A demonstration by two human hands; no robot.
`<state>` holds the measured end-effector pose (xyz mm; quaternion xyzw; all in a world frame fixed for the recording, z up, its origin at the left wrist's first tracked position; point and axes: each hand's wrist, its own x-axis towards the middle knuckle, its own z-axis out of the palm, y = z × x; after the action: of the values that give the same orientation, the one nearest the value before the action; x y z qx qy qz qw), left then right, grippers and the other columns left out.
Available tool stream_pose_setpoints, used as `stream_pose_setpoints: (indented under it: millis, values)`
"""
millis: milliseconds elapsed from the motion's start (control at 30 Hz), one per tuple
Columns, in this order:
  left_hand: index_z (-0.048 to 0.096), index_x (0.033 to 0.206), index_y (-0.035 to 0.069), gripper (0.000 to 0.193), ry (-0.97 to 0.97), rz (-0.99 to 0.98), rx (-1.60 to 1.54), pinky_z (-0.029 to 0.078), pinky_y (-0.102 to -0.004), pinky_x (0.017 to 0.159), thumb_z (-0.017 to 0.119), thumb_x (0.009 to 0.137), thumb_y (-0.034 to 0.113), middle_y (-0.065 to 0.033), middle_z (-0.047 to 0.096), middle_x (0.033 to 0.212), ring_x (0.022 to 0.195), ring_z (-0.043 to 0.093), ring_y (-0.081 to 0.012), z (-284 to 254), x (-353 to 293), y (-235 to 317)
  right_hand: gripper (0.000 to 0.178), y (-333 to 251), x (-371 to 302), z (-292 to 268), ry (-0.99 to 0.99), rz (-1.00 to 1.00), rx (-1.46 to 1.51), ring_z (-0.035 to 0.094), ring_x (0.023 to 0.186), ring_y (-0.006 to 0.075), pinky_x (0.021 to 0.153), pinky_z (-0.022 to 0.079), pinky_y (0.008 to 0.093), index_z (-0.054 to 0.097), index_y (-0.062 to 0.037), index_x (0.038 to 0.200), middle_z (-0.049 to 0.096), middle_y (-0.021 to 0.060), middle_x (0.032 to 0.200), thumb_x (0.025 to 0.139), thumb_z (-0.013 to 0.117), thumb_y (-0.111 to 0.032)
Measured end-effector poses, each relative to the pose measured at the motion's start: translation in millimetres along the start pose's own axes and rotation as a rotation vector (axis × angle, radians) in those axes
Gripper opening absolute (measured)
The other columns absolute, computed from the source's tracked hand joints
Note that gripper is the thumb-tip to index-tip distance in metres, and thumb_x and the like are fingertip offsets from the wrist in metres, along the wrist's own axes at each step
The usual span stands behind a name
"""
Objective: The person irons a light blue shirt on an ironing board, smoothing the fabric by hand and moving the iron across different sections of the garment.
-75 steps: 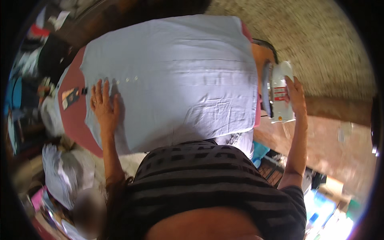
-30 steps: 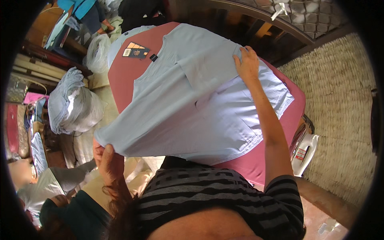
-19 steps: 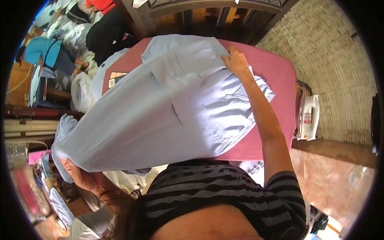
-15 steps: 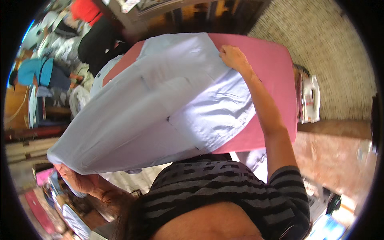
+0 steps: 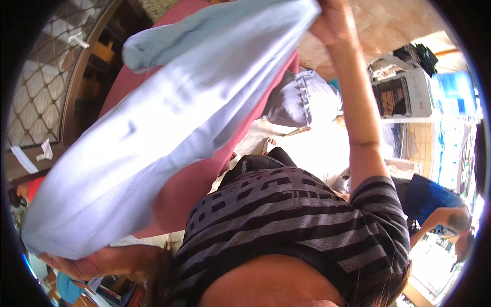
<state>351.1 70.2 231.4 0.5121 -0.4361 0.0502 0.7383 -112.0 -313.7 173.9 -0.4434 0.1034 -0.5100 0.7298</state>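
A light blue garment (image 5: 138, 133) stretches between my two hands, lifted slantwise above the red-pink padded board (image 5: 179, 204). Whether it is a shirt or trousers cannot be made out. At the lower left, my left hand (image 5: 76, 263) grips one end, its fingers partly under the cloth. My right hand (image 5: 332, 23) is raised at the top, closed on the opposite end. A loose tube-like part of the garment hangs over the board's far side. The cloth is smeared by motion and covers much of the board.
Beside the board lies a grey, pillow-like cloth bundle (image 5: 289, 100). A white box-shaped appliance (image 5: 406, 94) stands to the right. Another person in blue (image 5: 434, 199) bends at the lower right. A lattice gate (image 5: 46, 77) with a brown frame stands at the upper left.
The garment has come up off the board and is pulled taut on a slant. My right hand has risen with its end. The view has swung to the right, and the iron is out of sight.
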Motion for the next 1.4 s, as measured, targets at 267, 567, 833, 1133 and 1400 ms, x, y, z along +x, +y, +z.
stream_pose_setpoints:
  millis: [267, 567, 833, 1133, 1400]
  values:
    - [0.035, 0.14, -0.011, 0.052, -0.429, -0.187, -0.269, 0.034, -0.0472, 0.109, 0.053, 0.094, 0.004, -0.0257, 0.048, 0.135, 0.127, 0.048, -0.0333, 198.7, -27.2, -6.3, 0.027, -235.8, -177.2, -137.4, 0.579, -0.457, -0.469, 0.063, 0.107, 0.022, 0.098, 0.049, 0.0373, 0.061, -0.0026, 0.12, 0.067, 0.01, 0.114, 0.094, 0.06, -0.003]
    - [0.066, 0.111, 0.002, 0.018, -0.872, -0.604, -0.712, 0.044, -0.0212, 0.086, 0.062, 0.094, 0.002, -0.0009, 0.066, 0.099, 0.092, 0.058, -0.006, 416.2, -125.0, -43.7, 0.038, -323.6, -276.3, -222.9, 1.056, -0.423, -0.837, 0.063, 0.103, 0.0243, 0.088, 0.053, 0.0339, 0.054, -0.0003, 0.128, 0.065, 0.0171, 0.112, 0.092, 0.064, -0.004]
    - [0.069, 0.109, 0.003, 0.017, -0.999, -0.806, -0.646, 0.045, -0.0185, 0.075, 0.064, 0.092, 0.005, 0.0029, 0.065, 0.093, 0.081, 0.055, -0.0019, 453.0, -224.1, -24.6, 0.037, -332.8, -373.5, -271.3, 1.271, -0.327, -0.943, 0.061, 0.101, 0.0208, 0.088, 0.05, 0.0309, 0.055, -0.001, 0.128, 0.063, 0.0136, 0.11, 0.092, 0.064, -0.002]
    - [0.063, 0.117, -0.001, 0.025, -1.341, -0.986, -0.574, 0.047, -0.0195, 0.077, 0.063, 0.092, 0.0, 0.0006, 0.061, 0.102, 0.085, 0.056, -0.0033, 416.3, -273.5, -13.5, 0.03, -329.0, -443.8, -305.1, 1.307, -0.207, -0.972, 0.063, 0.094, 0.0157, 0.083, 0.051, 0.0273, 0.058, -0.0047, 0.122, 0.066, 0.0086, 0.102, 0.093, 0.063, -0.004]
    - [0.062, 0.121, 0.002, 0.029, -1.292, -1.23, -0.599, 0.05, -0.0217, 0.074, 0.061, 0.092, 0.001, -0.0011, 0.064, 0.1, 0.085, 0.059, -0.0062, 467.0, -341.9, -13.5, 0.025, -324.5, -382.4, -392.1, 1.279, -0.25, -0.977, 0.061, 0.09, 0.0137, 0.082, 0.05, 0.0253, 0.06, -0.0062, 0.116, 0.064, 0.0061, 0.1, 0.092, 0.066, -0.005]
